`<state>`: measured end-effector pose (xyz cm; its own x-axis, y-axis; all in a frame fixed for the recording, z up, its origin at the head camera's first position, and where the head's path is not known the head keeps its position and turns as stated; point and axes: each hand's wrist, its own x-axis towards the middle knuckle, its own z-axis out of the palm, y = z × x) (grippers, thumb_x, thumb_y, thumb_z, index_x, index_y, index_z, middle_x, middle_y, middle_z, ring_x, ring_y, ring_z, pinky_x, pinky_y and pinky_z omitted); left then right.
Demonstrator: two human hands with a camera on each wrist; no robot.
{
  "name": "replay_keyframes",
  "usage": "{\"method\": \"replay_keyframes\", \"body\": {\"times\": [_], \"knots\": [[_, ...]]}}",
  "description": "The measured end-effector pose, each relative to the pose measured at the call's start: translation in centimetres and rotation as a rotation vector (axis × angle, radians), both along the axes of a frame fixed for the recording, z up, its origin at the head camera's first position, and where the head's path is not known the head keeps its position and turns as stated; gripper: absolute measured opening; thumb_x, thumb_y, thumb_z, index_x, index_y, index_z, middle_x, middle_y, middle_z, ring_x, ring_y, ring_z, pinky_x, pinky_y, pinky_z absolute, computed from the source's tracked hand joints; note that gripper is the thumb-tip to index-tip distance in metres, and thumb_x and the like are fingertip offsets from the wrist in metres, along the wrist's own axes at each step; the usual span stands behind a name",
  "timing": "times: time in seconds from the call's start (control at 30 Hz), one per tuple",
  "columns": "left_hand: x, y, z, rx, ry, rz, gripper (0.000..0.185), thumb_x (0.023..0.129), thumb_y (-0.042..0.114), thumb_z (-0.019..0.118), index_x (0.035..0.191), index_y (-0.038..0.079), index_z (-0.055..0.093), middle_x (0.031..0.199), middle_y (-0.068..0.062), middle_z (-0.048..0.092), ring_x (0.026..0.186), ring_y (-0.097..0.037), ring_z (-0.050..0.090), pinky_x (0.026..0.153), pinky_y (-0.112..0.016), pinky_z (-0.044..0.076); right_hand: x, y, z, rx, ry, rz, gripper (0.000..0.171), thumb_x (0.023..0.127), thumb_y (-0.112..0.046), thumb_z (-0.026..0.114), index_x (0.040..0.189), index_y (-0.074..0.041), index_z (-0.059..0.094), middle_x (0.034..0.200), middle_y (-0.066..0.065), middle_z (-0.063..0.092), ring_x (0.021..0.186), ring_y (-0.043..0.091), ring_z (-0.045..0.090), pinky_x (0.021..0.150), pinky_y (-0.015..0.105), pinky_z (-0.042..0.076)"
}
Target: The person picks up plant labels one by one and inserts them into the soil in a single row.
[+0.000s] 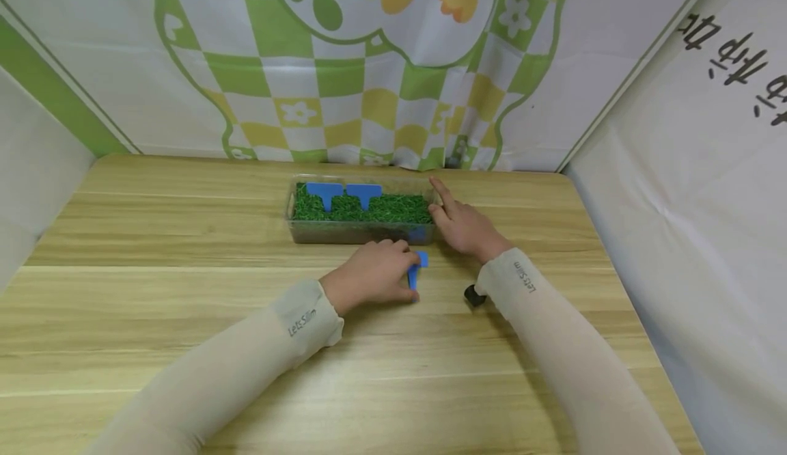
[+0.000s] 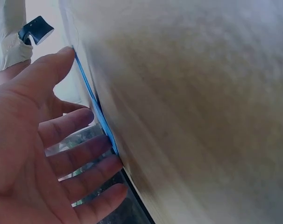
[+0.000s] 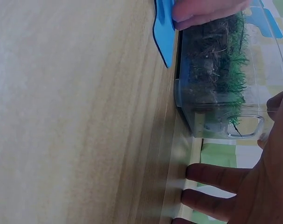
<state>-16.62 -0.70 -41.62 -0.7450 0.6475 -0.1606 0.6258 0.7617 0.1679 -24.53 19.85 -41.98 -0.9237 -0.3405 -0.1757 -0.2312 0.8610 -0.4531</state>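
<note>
A blue T-shaped plant tag (image 1: 420, 264) lies at the table surface just in front of a clear plastic tray (image 1: 356, 233) filled with green grass. My left hand (image 1: 408, 270) pinches this tag between thumb and fingers; in the left wrist view the fingertips (image 2: 97, 140) meet the tag's thin edge (image 2: 92, 100) against the wood. My right hand (image 1: 445, 212) rests with straight fingers against the tray's right end and holds nothing. The right wrist view shows the tray wall (image 3: 225, 93), the tag (image 3: 164, 32) and a left finger (image 3: 202, 11) on it.
Two more blue tags (image 1: 324, 192) (image 1: 364, 192) stand upright in the grass at the tray's back left. The wooden table (image 1: 184, 318) is enclosed by cloth walls at the back and on both sides. A small black device (image 1: 473, 296) sits at my right wrist.
</note>
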Motion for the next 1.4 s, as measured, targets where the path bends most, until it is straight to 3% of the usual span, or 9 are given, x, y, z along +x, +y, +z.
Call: {"method": "replay_keyframes", "body": {"times": [0.37,0.63,0.8,0.97,1.23,1.4], "knots": [[-0.1,0.1,-0.2,-0.004,-0.03,0.007,0.076,0.085,0.063,0.071,0.145,0.02,0.054,0.142,-0.01,0.054,0.127,-0.03,0.053,0.104,-0.048,0.048,0.0,-0.1,0.2,0.009,0.006,0.011,0.059,0.107,-0.051,0.018,0.159,-0.042,-0.008,0.141,0.012,0.059,0.112,0.039,0.064,0.102,0.059,0.046],[0.0,0.1,-0.2,0.025,-0.029,0.029,0.087,0.078,0.062,0.077,0.147,0.016,0.05,0.13,-0.013,0.055,0.115,-0.029,0.056,0.096,-0.045,0.051,0.0,0.0,0.2,0.013,0.011,0.015,0.059,0.107,-0.051,0.018,0.159,-0.042,-0.008,0.138,0.012,0.061,0.11,0.038,0.065,0.098,0.057,0.049],[-0.1,-0.2,-0.1,0.08,-0.085,0.067,0.101,0.075,0.061,0.081,0.153,0.012,0.038,0.132,-0.015,0.051,0.115,-0.03,0.053,0.098,-0.046,0.049,0.0,0.0,0.4,0.009,0.0,0.014,0.06,0.107,-0.052,0.018,0.16,-0.041,-0.007,0.141,0.012,0.06,0.111,0.037,0.065,0.096,0.056,0.05],[-0.3,-0.5,-0.1,0.132,-0.154,0.088,0.089,0.081,0.051,0.081,0.149,0.009,0.044,0.129,-0.014,0.05,0.112,-0.028,0.053,0.097,-0.043,0.049,-0.1,0.0,0.3,0.006,-0.002,0.008,0.061,0.107,-0.052,0.018,0.161,-0.037,-0.004,0.136,0.011,0.062,0.094,0.033,0.068,0.084,0.051,0.051],[-0.3,-0.7,0.5,0.21,-0.175,0.093,0.057,0.09,0.033,0.077,0.139,0.013,0.056,0.122,-0.01,0.054,0.106,-0.023,0.058,0.093,-0.036,0.052,-0.1,-0.1,0.1,0.017,0.007,-0.007,0.059,0.106,-0.052,0.018,0.16,-0.041,-0.005,0.141,0.009,0.06,0.107,0.037,0.066,0.093,0.054,0.051],[-0.4,-0.9,1.0,0.257,-0.19,0.112,0.036,0.099,0.019,0.065,0.135,0.017,0.062,0.12,-0.005,0.058,0.104,-0.017,0.06,0.091,-0.033,0.053,-0.1,-0.1,0.1,0.009,0.01,-0.002,0.06,0.107,-0.051,0.018,0.161,-0.039,-0.004,0.141,0.01,0.06,0.105,0.036,0.066,0.09,0.053,0.051]]}}
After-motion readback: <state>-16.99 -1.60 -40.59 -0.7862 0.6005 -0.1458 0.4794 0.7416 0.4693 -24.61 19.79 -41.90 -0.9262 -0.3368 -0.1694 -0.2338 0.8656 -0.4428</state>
